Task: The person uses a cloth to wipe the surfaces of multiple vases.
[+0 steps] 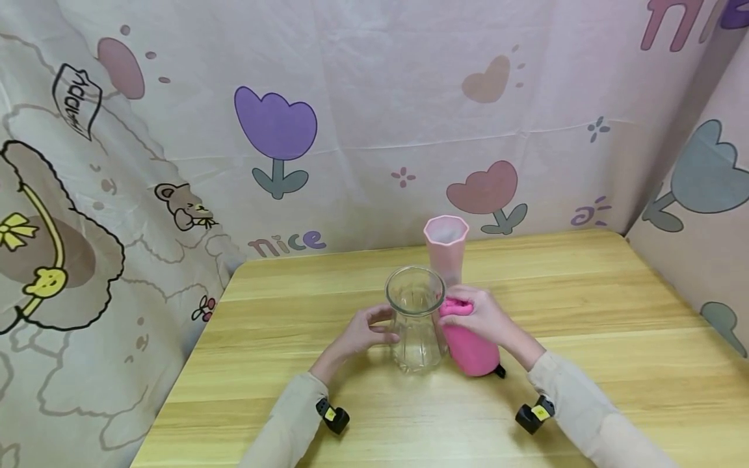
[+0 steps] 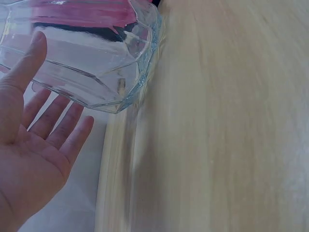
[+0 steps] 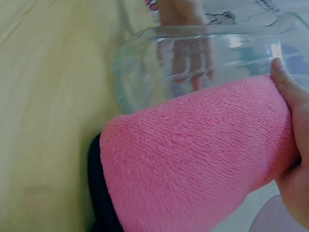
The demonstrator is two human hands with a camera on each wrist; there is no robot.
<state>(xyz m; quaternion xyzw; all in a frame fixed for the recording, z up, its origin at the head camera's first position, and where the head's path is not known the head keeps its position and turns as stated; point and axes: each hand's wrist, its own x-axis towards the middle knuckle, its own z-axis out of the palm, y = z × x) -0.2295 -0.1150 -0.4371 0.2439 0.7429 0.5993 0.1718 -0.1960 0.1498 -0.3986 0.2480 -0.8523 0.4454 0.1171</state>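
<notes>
A clear glass vase (image 1: pixel 417 348) with a flared round rim stands upright near the table's middle. My left hand (image 1: pixel 364 335) is at its left side, thumb and fingers loosely spread and nearly straight around the wall; in the left wrist view the thumb overlaps the glass (image 2: pixel 87 63). Whether the fingers press on it, I cannot tell. My right hand (image 1: pixel 482 315) grips the upper end of a fuzzy pink cloth bundle (image 3: pixel 198 150), against the vase's right side. The bundle leans, its lower end near the tabletop, with a black piece (image 3: pixel 99 183) at that end.
Behind the glass vase stands a taller light pink vase (image 1: pixel 446 253) with a faceted rim, partly hidden by the glass vase and my right hand. The wooden table (image 1: pixel 281 338) ends at a printed cloth backdrop (image 1: pixel 363 123) at the back and sides.
</notes>
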